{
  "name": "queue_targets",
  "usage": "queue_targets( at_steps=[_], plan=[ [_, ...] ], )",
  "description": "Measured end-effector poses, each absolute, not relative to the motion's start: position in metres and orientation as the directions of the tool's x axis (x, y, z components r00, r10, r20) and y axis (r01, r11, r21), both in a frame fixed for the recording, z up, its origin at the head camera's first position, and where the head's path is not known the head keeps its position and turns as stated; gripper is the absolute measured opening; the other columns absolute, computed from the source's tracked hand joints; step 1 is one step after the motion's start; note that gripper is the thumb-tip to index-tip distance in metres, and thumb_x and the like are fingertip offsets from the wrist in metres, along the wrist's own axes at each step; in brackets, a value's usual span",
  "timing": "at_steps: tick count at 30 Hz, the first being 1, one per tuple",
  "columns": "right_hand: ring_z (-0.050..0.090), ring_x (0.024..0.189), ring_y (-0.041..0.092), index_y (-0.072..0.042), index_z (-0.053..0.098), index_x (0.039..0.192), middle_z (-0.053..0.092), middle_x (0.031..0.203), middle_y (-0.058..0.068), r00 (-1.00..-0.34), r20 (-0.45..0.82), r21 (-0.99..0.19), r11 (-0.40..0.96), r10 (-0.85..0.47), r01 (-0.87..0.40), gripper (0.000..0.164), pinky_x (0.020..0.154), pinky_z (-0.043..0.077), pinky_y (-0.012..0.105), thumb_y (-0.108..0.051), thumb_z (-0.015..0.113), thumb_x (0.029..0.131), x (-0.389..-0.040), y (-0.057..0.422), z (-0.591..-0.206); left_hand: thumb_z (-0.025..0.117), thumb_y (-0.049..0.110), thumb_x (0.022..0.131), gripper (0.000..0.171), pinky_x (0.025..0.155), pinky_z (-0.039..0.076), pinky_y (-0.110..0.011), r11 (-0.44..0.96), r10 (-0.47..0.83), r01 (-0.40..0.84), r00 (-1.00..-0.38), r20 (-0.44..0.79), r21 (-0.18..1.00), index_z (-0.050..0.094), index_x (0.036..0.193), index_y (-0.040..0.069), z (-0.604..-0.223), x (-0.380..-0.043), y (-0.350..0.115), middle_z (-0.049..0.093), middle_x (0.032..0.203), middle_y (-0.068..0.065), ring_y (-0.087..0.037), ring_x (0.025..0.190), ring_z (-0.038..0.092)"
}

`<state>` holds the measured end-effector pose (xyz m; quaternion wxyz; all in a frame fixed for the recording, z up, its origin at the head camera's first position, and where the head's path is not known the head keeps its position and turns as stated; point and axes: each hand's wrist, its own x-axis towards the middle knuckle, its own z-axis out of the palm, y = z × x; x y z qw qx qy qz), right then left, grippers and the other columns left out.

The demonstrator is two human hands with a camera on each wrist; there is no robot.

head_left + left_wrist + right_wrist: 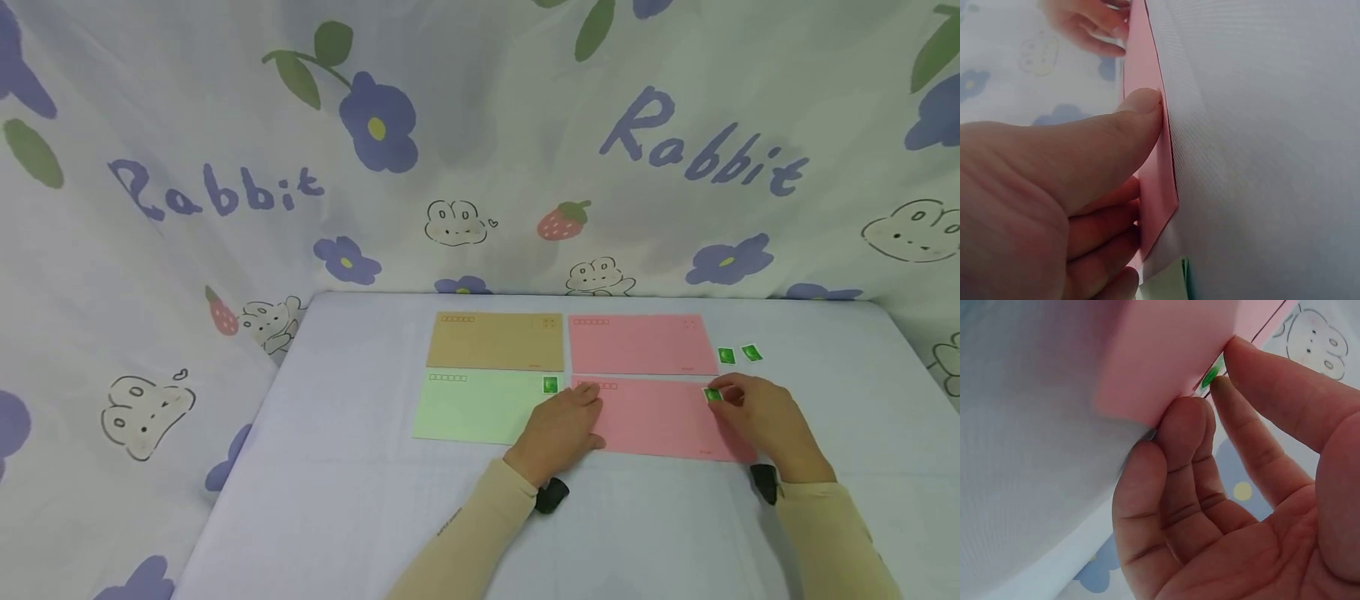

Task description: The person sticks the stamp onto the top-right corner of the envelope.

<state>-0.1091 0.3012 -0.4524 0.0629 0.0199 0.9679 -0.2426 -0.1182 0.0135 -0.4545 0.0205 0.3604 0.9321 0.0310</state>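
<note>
While half-curled, right hand (767, 422) on green stamp (712, 396)

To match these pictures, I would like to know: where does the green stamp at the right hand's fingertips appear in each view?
Head: right of centre, the green stamp lies at the nearer pink envelope's upper right corner, by the right hand.
Left wrist: the stamp is not visible.
Right wrist: upper part, right of centre, partly hidden between fingertips.
Shared landmark: that pink envelope, in all three views.
</note>
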Motion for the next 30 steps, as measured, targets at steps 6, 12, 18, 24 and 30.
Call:
queue_targets(
  at_steps=[6,12,18,24,30],
  plan=[
    [0.056,0.08,0.028,-0.001,0.061,0.108,0.062,0.09,0.016,-0.991,-0.131,-0.457,0.885,0.031,0.088,0.032,0.065,0.048,0.042,-0.023,0.064,0.085,-0.1108,0.3,-0.4523,0.064,0.046,0.083,0.056,0.107,0.03,-0.024,0.738,0.674,0.671,-0.739,-0.012,0.068,0.057,0.126,0.011,-0.4561,-0.1195,0.0136,0.045,0.14,-0.003,-0.012,0.131,0.038],
    [0.057,0.078,0.027,-0.001,0.061,0.104,0.062,0.088,0.014,-0.996,-0.092,-0.457,0.888,0.015,0.056,0.03,0.064,0.047,0.041,-0.023,0.065,0.084,-0.1124,0.3001,-0.4527,0.063,0.046,0.083,0.057,0.108,0.029,-0.023,0.74,0.671,0.669,-0.741,-0.024,0.069,0.056,0.128,0.011,-0.4557,-0.1205,0.0136,0.045,0.141,-0.002,-0.012,0.131,0.037],
    [0.055,0.076,0.027,0.0,0.06,0.105,0.062,0.087,0.015,-0.994,-0.108,-0.454,0.889,0.019,0.067,0.032,0.063,0.047,0.041,-0.024,0.065,0.085,-0.113,0.299,-0.4522,0.063,0.046,0.084,0.056,0.108,0.028,-0.023,0.741,0.671,0.668,-0.741,-0.027,0.069,0.056,0.127,0.011,-0.4564,-0.121,0.0138,0.044,0.141,-0.002,-0.012,0.131,0.037],
    [0.055,0.076,0.027,0.0,0.059,0.108,0.061,0.088,0.016,-0.989,-0.141,-0.442,0.892,0.037,0.097,0.034,0.063,0.047,0.042,-0.025,0.065,0.085,-0.1123,0.2977,-0.4522,0.063,0.047,0.084,0.055,0.108,0.028,-0.023,0.737,0.675,0.673,-0.738,-0.022,0.063,0.057,0.125,0.012,-0.458,-0.121,0.0143,0.044,0.141,-0.002,-0.011,0.131,0.037],
    [0.054,0.077,0.028,0.001,0.058,0.108,0.06,0.089,0.017,-0.987,-0.158,-0.443,0.891,0.035,0.103,0.036,0.064,0.047,0.043,-0.026,0.065,0.085,-0.1118,0.2999,-0.4548,0.063,0.047,0.083,0.056,0.108,0.028,-0.023,0.739,0.674,0.671,-0.739,-0.025,0.065,0.057,0.126,0.012,-0.4594,-0.12,0.0141,0.045,0.141,-0.002,-0.012,0.131,0.037]
  ],
)
